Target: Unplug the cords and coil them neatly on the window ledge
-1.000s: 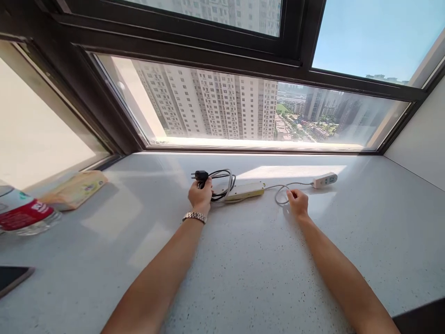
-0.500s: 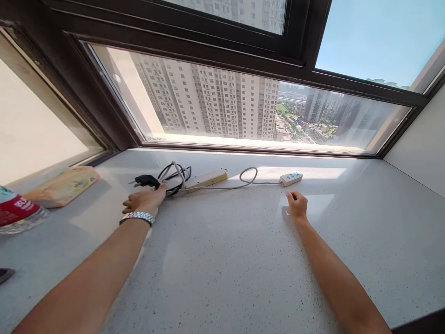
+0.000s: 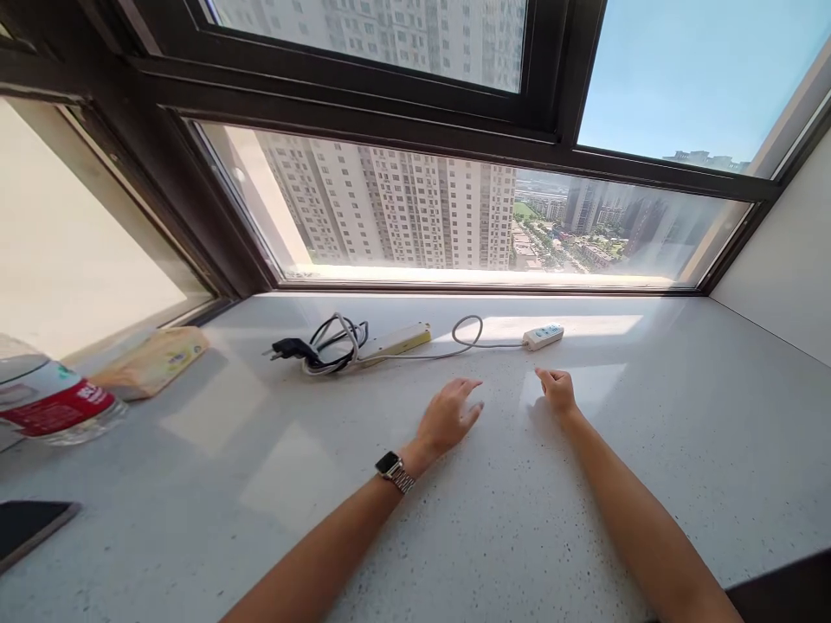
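Observation:
A yellowed power strip point(image 3: 395, 341) lies on the speckled white sill point(image 3: 454, 519) near the window. Its dark coiled cord point(image 3: 334, 350) and black plug point(image 3: 290, 350) lie to its left. A grey cable point(image 3: 464, 337) loops from there to a small white socket block point(image 3: 544, 336) on the right. My left hand point(image 3: 447, 415), with a wristwatch, hovers open and flat over the sill, in front of the strip and holding nothing. My right hand point(image 3: 556, 390) rests loosely curled on the sill just below the white socket block, empty.
A plastic bottle with a red label point(image 3: 52, 402) lies at the far left, with a tissue pack point(image 3: 152, 361) behind it. A dark flat phone-like object point(image 3: 29, 526) sits at the left edge. The window frame point(image 3: 363, 130) bounds the back, a white wall point(image 3: 779, 260) the right.
My left hand has let go of the cord bundle, which now lies further left, and has come back right toward the middle. The right hand released the grey cable and stays put.

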### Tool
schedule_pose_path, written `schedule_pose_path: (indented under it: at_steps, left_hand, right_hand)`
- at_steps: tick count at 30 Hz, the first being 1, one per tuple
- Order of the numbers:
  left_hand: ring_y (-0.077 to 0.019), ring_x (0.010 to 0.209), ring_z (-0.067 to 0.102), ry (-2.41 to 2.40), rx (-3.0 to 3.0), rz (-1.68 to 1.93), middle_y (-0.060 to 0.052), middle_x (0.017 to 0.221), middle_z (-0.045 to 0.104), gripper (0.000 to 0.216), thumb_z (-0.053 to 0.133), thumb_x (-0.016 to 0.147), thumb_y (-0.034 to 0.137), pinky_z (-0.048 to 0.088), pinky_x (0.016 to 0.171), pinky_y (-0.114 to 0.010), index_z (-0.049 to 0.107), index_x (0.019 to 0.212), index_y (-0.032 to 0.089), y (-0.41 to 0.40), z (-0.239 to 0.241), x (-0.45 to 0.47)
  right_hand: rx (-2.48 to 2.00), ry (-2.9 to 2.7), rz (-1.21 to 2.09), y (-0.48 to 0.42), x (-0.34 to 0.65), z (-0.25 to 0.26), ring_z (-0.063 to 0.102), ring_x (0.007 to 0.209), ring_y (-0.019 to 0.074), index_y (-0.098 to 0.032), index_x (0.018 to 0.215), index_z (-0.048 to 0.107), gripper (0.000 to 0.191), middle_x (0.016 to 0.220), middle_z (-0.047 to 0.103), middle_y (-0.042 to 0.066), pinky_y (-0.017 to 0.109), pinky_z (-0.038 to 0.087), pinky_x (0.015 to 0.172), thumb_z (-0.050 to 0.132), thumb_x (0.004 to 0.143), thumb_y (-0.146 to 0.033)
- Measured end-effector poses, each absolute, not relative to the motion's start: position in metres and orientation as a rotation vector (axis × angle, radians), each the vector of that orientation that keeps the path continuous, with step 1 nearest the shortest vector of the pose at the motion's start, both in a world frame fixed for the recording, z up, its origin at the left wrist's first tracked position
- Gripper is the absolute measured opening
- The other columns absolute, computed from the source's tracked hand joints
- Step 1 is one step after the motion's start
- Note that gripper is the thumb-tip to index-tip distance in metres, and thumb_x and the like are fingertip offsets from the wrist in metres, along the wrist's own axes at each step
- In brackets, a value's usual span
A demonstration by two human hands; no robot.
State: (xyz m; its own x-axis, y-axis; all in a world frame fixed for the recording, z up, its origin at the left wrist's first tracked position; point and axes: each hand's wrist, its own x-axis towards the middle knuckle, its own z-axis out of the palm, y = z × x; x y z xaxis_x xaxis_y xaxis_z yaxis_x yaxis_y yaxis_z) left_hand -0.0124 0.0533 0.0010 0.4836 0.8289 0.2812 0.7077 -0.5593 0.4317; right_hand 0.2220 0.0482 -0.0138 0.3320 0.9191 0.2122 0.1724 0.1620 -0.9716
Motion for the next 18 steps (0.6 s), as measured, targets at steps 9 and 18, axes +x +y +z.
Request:
schedule_pose_path:
  at_steps: [9, 18]
  left_hand:
    - [-0.0312, 0.144, 0.02, 1.006, 2.954, 0.219, -0.005, 0.159, 0.021, 0.053, 0.042, 0.094, 0.034, 0.024, 0.113, -0.056, 0.036, 0.146, 0.028, 0.146, 0.015, 0.113]
    - [-0.0359, 0.142, 0.022, 1.319, 2.82, 0.098, -0.007, 0.161, 0.012, 0.056, 0.029, 0.095, 0.05, 0.033, 0.105, -0.057, 0.037, 0.145, 0.027, 0.179, 0.003, 0.094]
  right_hand:
    - [-1.206, -1.058, 0.934, 0.044, 0.217, -0.013, 0.014, 0.031, 0.0054, -0.026, 0.04, 0.022, 0.052, 0.034, 0.016, -0.009, 0.025, 0.013, 0.034, 0.051, 0.072, -0.056]
    - [-1.185, -1.105, 0.937, 0.041, 0.215, -0.018, 0.017, 0.035, 0.0052, -0.023, 0.038, 0.028, 0.054, 0.034, 0.021, -0.007, 0.025, 0.013, 0.037, 0.058, 0.074, -0.05]
